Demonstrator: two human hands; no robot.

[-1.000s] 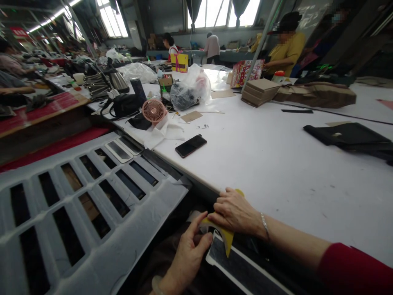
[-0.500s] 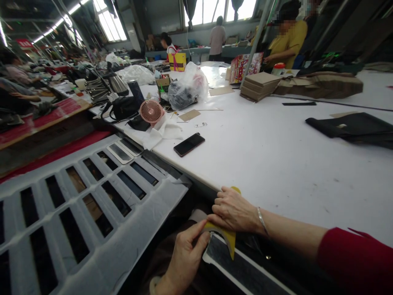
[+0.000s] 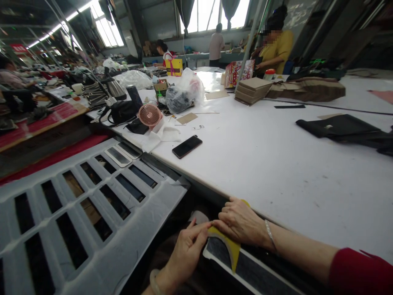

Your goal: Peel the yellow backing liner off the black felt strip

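Observation:
At the lower middle, a dark panel with white edges [image 3: 260,272] lies slanted across my lap, below the table edge. A bent yellow strip [image 3: 234,250] arches over its near end, one point hanging down across the panel. My left hand [image 3: 188,248] pinches thumb against forefinger where the strip's left end meets the panel's corner. Closed around the strip's upper part is my right hand [image 3: 241,223], knuckles up, with a bit of yellow showing beyond the fingers. The two hands' fingertips nearly touch. What lies under the right palm is hidden.
To the left is a pale slotted tray [image 3: 101,223], with two white-rimmed dark plates [image 3: 119,157] at its far end. On the white table [image 3: 260,164] are a phone [image 3: 187,146], a pink fan [image 3: 150,116], stacked boards [image 3: 253,90] and black fabric [image 3: 340,126]. Other people work farther back.
The view has shifted slightly. The yellow strip's hanging point now lies farther down across the panel, and more of its face shows. Both hands keep their hold.

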